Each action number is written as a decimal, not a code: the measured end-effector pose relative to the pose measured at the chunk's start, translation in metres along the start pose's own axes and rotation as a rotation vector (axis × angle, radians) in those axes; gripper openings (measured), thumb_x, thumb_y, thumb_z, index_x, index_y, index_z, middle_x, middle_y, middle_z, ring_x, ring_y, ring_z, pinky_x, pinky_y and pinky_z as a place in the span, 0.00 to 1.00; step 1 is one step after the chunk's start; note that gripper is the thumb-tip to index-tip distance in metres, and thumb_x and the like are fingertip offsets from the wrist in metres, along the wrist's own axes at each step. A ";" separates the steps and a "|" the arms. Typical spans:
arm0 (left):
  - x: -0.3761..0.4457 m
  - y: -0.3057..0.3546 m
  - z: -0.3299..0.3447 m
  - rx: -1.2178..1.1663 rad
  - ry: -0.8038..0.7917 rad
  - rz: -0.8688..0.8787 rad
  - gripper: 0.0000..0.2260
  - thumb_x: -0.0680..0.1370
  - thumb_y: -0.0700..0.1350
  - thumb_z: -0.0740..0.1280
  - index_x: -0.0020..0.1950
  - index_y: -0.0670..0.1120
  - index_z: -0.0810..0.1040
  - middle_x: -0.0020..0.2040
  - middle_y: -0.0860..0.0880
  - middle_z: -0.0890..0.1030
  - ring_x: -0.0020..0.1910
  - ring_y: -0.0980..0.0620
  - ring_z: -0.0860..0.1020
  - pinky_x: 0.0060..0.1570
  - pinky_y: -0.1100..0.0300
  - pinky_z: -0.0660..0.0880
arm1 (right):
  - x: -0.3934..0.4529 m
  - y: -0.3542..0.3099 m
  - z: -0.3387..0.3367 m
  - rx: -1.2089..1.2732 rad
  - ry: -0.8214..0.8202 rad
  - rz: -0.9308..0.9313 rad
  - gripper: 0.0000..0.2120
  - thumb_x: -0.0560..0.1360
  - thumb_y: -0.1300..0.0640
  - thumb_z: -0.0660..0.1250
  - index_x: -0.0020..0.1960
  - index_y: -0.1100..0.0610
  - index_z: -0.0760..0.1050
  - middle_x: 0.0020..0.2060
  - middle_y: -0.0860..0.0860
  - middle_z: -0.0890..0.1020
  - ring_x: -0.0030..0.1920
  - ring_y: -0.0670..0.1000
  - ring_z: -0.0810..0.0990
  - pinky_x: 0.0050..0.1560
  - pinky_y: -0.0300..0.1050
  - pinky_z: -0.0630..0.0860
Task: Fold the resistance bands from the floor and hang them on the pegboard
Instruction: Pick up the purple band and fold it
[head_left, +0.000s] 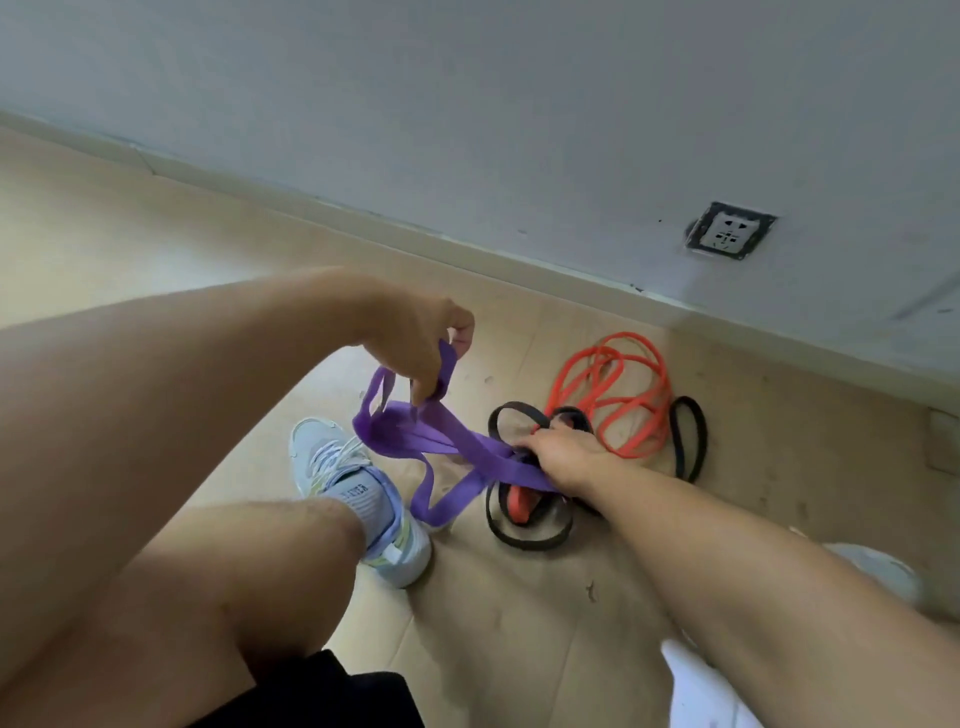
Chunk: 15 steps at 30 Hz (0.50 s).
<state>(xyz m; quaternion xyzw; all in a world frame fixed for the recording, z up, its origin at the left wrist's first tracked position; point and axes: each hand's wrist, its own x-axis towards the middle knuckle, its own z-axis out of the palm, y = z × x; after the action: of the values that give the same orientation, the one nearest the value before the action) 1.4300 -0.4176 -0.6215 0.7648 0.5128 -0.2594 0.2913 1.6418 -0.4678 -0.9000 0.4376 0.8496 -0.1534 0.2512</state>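
Observation:
A wide purple resistance band (441, 434) is stretched between both hands above the floor, with loose loops hanging down. My left hand (415, 343) pinches its upper loops, raised over my left foot. My right hand (563, 457) grips the band's other end low, right over a heap of bands. A thin orange band (631, 395) lies coiled on the floor behind that hand. A black band (524, 540) lies looped beneath and around it, with another black loop (688, 441) to the right. No pegboard is in view.
My left leg and pale sneaker (363, 493) stand just left of the bands. The grey wall (519, 130) with its baseboard runs diagonally behind, holding a socket (730, 231). The floor (519, 623) is beige and scuffed. A white object (706, 691) sits at the bottom right.

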 end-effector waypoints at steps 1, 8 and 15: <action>0.001 0.000 0.001 -0.010 -0.006 -0.006 0.22 0.65 0.39 0.80 0.52 0.48 0.74 0.43 0.49 0.84 0.37 0.50 0.75 0.36 0.58 0.70 | -0.007 -0.005 -0.003 -0.037 -0.033 -0.015 0.19 0.81 0.44 0.59 0.70 0.42 0.75 0.70 0.52 0.76 0.70 0.60 0.73 0.69 0.59 0.73; -0.002 0.010 0.002 -0.038 -0.021 0.011 0.21 0.66 0.37 0.80 0.53 0.48 0.74 0.43 0.50 0.82 0.39 0.50 0.75 0.38 0.57 0.71 | -0.040 -0.020 -0.033 -0.053 -0.022 0.244 0.16 0.82 0.60 0.60 0.68 0.56 0.77 0.65 0.55 0.82 0.66 0.58 0.80 0.60 0.48 0.75; -0.012 0.015 0.001 0.019 0.011 0.051 0.20 0.64 0.38 0.80 0.48 0.50 0.74 0.39 0.52 0.84 0.37 0.50 0.77 0.36 0.60 0.71 | -0.084 0.034 -0.120 0.115 0.230 0.334 0.13 0.78 0.63 0.62 0.58 0.52 0.77 0.53 0.53 0.83 0.55 0.58 0.83 0.43 0.49 0.73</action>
<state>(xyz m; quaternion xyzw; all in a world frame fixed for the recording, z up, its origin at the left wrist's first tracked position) 1.4397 -0.4307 -0.6113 0.7819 0.4920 -0.2526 0.2877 1.6759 -0.4467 -0.7554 0.6006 0.7783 -0.1070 0.1488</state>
